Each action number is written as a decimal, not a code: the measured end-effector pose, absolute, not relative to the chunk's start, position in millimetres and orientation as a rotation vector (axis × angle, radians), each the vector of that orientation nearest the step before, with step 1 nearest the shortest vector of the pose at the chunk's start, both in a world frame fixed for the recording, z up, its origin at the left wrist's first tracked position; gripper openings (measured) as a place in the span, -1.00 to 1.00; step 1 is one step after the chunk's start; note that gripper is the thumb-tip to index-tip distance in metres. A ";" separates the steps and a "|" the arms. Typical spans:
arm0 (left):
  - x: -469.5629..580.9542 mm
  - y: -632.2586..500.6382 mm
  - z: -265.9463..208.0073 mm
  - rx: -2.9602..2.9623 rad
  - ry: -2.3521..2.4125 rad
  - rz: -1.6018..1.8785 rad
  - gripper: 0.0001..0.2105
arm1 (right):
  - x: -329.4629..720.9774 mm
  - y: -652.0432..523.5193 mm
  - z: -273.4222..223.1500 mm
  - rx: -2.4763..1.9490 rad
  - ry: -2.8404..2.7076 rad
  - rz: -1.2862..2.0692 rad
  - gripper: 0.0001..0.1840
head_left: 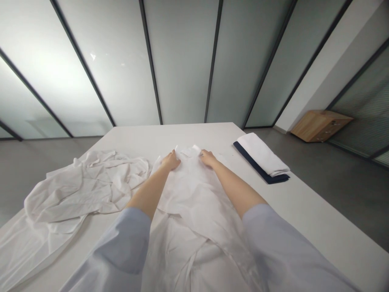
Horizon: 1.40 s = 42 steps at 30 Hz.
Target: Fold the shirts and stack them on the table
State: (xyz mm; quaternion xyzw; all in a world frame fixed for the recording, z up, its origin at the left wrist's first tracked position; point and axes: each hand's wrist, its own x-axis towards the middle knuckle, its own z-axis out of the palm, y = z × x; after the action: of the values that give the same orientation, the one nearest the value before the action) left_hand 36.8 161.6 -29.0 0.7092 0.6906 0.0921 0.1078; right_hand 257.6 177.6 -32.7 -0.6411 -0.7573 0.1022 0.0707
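A long white coat point(194, 190) lies stretched out along the table, its collar at the far end and its lower part running toward me under my arms. My left hand point(172, 160) is closed on the left side of the collar. On the opposite side, my right hand point(208, 158) pinches the collar edge between thumb and fingers. Creases and overlapping layers of cloth cross the coat's nearer half. The hem is out of view below the frame.
Crumpled white cloth point(100, 186) is heaped on the left of the white table point(304, 215), hanging toward its near edge. To the right lie a folded white cloth point(263, 154) and a dark navy one point(275, 179) beneath it. A wooden cabinet point(319, 125) stands beyond.
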 end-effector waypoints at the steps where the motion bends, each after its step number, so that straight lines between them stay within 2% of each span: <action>1: 37.1 164.0 -29.3 2.036 2.045 0.321 -0.41 | 257.2 179.1 -35.3 -1.950 -2.260 0.302 -0.55; 4: 36.7 170.4 -29.7 1.775 2.041 0.535 -0.40 | 257.2 182.7 -38.4 -2.025 -2.189 0.280 -0.59; 7: 34.5 173.7 -30.3 1.642 1.958 0.650 -0.51 | 258.2 184.3 -37.3 -2.058 -2.151 0.242 -0.61; 10: 30.7 171.6 -31.9 1.718 1.926 0.679 -0.63 | 261.5 180.5 -35.7 -2.043 -2.135 0.142 -0.64; 13: 23.8 164.1 -36.1 1.987 1.911 0.690 -0.66 | 269.0 171.6 -35.8 -1.986 -2.132 0.022 -0.63; 18: 7.9 145.2 -40.4 2.486 1.702 0.472 -0.61 | 287.6 159.0 -34.1 -1.829 -2.368 -0.006 -0.63; 25: 29.9 127.3 -28.6 2.534 1.904 0.508 -0.56 | 279.0 148.6 -23.0 -1.757 -2.272 -0.141 -0.49; 31: 52.9 126.0 -51.4 2.351 1.941 0.095 -0.32 | 257.9 131.8 -47.0 -1.924 -2.402 0.162 -0.25; 36: 50.1 122.7 -54.4 2.389 1.950 0.161 -0.33 | 258.7 127.3 -56.4 -1.983 -2.355 0.188 -0.21; 42: 70.0 90.9 -48.5 2.414 1.956 0.213 -0.34 | 260.2 133.7 -52.2 -1.967 -2.359 0.169 -0.25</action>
State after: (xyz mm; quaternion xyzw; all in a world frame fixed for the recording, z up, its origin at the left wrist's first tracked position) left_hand 70.0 90.9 -48.5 0.7750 0.6281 0.0683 0.0136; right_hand 260.2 133.7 -52.2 -0.6391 -0.7664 0.0550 0.0330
